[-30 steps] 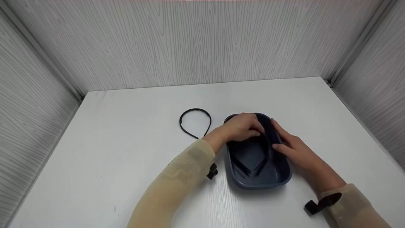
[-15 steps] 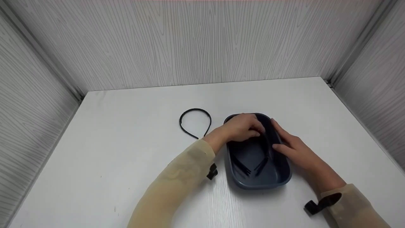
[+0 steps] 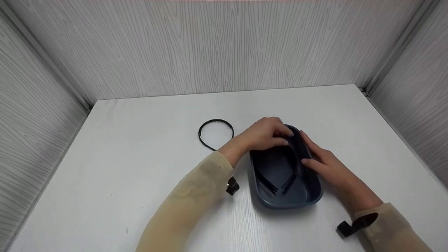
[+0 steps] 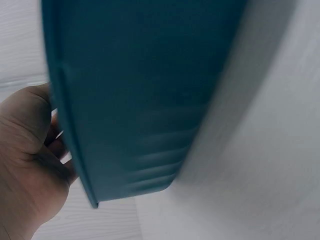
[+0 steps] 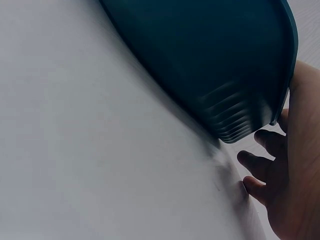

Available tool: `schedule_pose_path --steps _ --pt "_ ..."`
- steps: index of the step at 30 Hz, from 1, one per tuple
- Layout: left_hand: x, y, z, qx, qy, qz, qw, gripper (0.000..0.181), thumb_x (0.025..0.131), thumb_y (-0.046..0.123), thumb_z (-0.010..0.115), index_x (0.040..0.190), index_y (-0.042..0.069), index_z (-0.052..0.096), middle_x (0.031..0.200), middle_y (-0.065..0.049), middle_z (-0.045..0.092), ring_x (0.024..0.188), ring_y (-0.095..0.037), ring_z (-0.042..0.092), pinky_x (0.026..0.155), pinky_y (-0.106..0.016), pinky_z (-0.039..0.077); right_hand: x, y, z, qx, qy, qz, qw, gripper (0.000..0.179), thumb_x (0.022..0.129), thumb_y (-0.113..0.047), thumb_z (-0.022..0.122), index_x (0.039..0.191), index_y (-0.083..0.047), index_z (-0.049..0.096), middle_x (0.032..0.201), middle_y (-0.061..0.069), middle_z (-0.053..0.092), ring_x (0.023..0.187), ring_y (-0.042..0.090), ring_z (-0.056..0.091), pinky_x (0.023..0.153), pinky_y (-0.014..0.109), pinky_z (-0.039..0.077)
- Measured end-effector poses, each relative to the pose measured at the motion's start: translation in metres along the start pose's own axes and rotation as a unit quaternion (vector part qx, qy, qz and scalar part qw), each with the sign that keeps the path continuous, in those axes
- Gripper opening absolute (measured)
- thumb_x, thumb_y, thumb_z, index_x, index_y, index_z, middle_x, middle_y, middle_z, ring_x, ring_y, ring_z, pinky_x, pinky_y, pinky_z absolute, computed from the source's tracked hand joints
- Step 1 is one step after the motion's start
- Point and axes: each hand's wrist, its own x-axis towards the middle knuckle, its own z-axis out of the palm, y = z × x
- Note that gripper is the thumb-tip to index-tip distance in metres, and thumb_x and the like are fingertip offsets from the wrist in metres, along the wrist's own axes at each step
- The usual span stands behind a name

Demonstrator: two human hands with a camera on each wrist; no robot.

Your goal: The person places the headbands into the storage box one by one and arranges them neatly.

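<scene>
A dark blue plastic basket [image 3: 287, 202] stands on the table with its opening facing up. Dark, narrow curved bands [image 3: 266, 182] lie inside it and look like headbands; their tips point toward the near end, and their number is unclear. My left hand [image 3: 264, 134] is over the basket's far left part, thumb and index finger apart, with nothing visible between them. In the left wrist view its other fingers are partly hidden by the basket wall. My right hand [image 3: 323, 162] holds the basket's right rim, thumb inside and fingers along the outside.
A black toothed headband [image 3: 216, 120] lies on the white table [image 3: 140, 157], left of the basket; my left forearm covers its tips. Pale wood-grain panels [image 3: 224, 45] enclose the table at the back and both sides. A black wrist mount [image 3: 357, 224] sits on the right sleeve.
My left hand has risen slightly toward the basket's far edge, and its thumb and index finger have spread apart. My right hand and the basket have stayed in place.
</scene>
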Motion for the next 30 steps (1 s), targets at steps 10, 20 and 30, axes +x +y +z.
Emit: schedule_pose_path --steps 10,20,30 --pt "-0.027 -0.014 -0.044 -0.056 0.071 -0.027 0.9956 0.03 0.104 0.026 0.073 0.131 0.013 0.077 0.124 -0.004 0.07 0.113 -0.018 0.064 0.098 -0.03 0.05 -0.002 -0.001 0.0 0.0 0.001 0.015 0.9999 0.076 0.11 -0.024 0.059 0.171 -0.036 0.015 0.175 -0.006 0.021 0.158 0.012 0.021 0.117 0.01 0.02" --pt "-0.051 -0.048 -0.074 -0.08 0.119 -0.076 0.9867 0.028 0.105 0.022 0.071 0.131 0.012 0.077 0.127 -0.002 0.07 0.116 -0.02 0.062 0.1 -0.039 0.052 -0.007 -0.002 -0.001 -0.013 0.009 0.017 0.9997 0.078 0.109 -0.022 0.06 0.171 -0.034 0.015 0.175 -0.005 0.02 0.158 0.011 0.021 0.117 0.011 0.019" --pt "-0.067 -0.097 -0.077 -0.092 0.138 -0.148 0.975 0.028 0.104 0.019 0.072 0.129 0.01 0.077 0.131 -0.006 0.069 0.128 -0.032 0.058 0.109 -0.046 0.048 -0.009 -0.002 -0.001 -0.028 0.021 0.014 0.9993 0.078 0.108 -0.023 0.062 0.171 -0.033 0.017 0.174 -0.003 0.024 0.156 0.013 0.025 0.117 0.011 0.021"
